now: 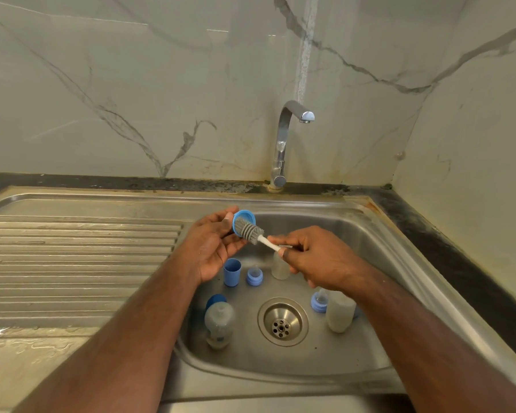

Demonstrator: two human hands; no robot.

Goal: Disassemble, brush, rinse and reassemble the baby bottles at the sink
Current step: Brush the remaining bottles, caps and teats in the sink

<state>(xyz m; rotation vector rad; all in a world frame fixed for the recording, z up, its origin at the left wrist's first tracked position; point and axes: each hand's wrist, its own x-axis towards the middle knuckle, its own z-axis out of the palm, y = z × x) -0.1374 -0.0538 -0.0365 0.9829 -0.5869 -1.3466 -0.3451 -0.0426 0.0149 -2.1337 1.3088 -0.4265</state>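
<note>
Slanting up-left — brush [250,229] from right hand [312,257] into blue cap [242,218].

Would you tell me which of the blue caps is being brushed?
The blue cap held in the left hand, with the grey brush inside; the other blue cap stands in the sink.

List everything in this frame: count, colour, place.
Cap: 1, blue, in left hand, brush head inside.
Brush: 1, grey bristles, white handle, in right hand.
Cup: 1, blue, upright in basin.
Nipple rings: 2, blue with clear teats, basin floor.
Bottles: 3, clear and cloudy, in basin.
Drain: 1, steel, basin centre.
Tap: 1, chrome, no water running.
Sink: 1, steel; drainboard to the left.
Wall: marbled white.
Left hand: holds cap.
Right hand: holds brush.
</note>
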